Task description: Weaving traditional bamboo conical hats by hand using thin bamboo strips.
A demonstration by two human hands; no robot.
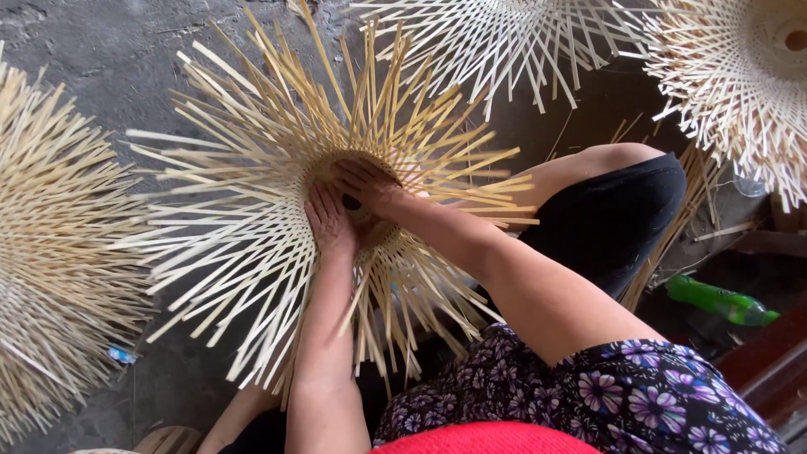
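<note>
Both hands press my woven bamboo piece [277,210] at its centre: left hand [330,223] flat, fingers extended; right hand [368,187] curled over the rim; green bottle [723,303] at 4 o'clock.

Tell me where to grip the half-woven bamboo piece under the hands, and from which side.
Grip the half-woven bamboo piece at its dense woven centre ring, where the left hand and right hand already press, coming from above. The loose strips fan outward all round and would likely bend or slip; the tight middle looks stiff enough for the fingers to hold.
</note>
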